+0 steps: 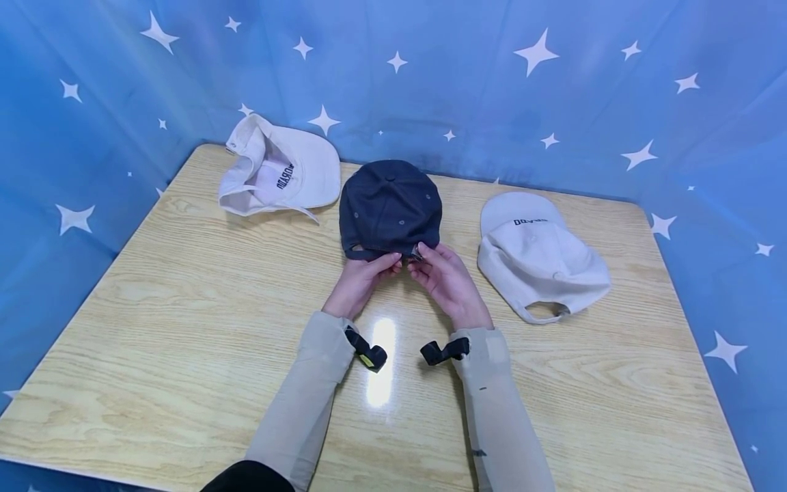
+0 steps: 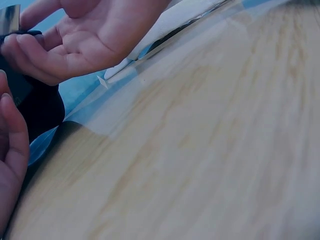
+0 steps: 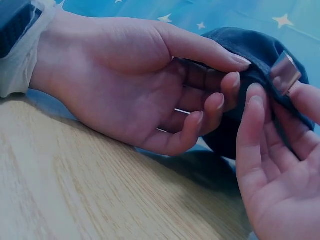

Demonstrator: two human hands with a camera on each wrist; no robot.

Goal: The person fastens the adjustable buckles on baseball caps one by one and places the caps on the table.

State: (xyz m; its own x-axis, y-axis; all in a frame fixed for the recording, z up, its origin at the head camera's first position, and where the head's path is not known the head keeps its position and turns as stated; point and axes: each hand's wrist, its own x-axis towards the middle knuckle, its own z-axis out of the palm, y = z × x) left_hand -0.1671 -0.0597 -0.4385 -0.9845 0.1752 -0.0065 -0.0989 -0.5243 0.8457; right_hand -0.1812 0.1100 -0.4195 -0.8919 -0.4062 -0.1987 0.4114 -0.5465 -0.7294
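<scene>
At the far left corner of the worktop [image 1: 184,328], a white cap [image 1: 316,167] lies with its hollow turned toward you and its brim to the right, a loose strap trailing from it; set there, it leaves your arms room. Next, your left hand [image 1: 363,277] pinches the back edge of the dark cap [image 1: 390,212], thumb above and fingers curled beneath, probably to steady the band. That cap sits at the far middle, crown up, its back facing you, which brings the fastening within reach of both hands. Your right hand [image 1: 449,287] pinches at the metal buckle [image 3: 286,74], fingers narrow, seemingly for fine control of a small part. To the right, apart from your hand, a pale cap [image 1: 541,256] rests crown up, brim pointing away, its strap fastened into a loop.

The worktop is pale, wood-grained and glossy enough to throw back a bright patch of light between your forearms. A blue curtain [image 1: 443,82] with white stars encloses the left, far and right sides.
</scene>
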